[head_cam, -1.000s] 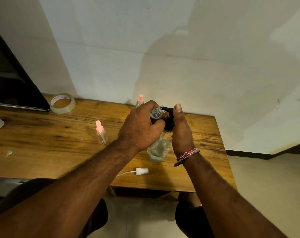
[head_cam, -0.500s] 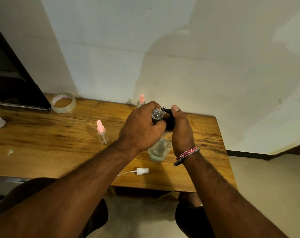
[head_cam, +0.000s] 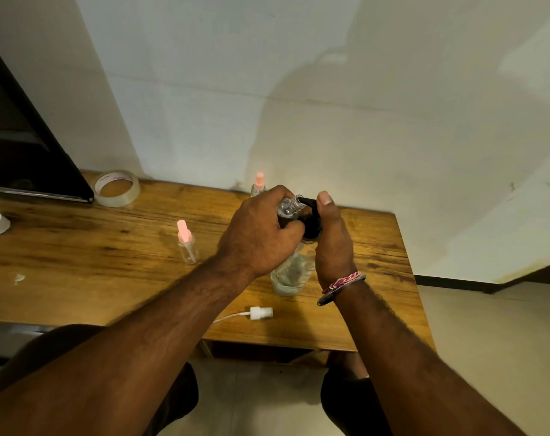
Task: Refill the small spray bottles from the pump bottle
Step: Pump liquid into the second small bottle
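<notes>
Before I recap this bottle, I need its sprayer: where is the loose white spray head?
The white spray head lies on the wooden table near its front edge, just in front of the pump bottle, between the two forearms.

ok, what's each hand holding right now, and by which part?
Left hand grips the small open spray bottle around its body, neck tilted to the black spout. Right hand holds the pump bottle at its black pump head, thumb raised.

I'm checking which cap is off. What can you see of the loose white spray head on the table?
The white spray head lies on its side on the wooden table near its front edge, its thin pale dip tube trailing left. It looks plastic, sits apart from any bottle, and neither hand touches it.
</notes>
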The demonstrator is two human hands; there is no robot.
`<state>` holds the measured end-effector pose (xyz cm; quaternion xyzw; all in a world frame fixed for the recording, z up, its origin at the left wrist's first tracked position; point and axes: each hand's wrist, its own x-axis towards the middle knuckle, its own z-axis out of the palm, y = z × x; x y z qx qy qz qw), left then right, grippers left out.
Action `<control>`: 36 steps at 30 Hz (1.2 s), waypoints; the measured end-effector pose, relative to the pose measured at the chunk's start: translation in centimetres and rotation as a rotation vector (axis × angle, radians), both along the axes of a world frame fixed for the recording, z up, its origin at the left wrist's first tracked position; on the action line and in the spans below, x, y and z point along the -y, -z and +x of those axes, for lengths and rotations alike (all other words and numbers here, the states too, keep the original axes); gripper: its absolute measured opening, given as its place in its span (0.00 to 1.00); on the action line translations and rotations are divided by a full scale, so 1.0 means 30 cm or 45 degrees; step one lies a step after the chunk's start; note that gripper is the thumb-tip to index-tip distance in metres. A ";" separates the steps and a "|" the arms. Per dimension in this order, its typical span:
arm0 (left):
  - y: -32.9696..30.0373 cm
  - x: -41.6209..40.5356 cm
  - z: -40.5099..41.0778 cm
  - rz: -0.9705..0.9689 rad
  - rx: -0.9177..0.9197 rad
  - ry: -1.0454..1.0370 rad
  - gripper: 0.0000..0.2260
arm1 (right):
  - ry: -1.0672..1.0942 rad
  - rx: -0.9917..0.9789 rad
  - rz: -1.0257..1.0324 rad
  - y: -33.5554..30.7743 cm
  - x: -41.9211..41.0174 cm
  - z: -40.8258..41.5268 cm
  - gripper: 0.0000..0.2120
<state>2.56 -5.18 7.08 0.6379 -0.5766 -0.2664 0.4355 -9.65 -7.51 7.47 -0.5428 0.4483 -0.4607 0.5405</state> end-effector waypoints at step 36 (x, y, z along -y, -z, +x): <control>-0.004 0.002 0.002 0.005 -0.013 0.000 0.08 | 0.000 -0.014 -0.045 0.016 0.012 -0.006 0.22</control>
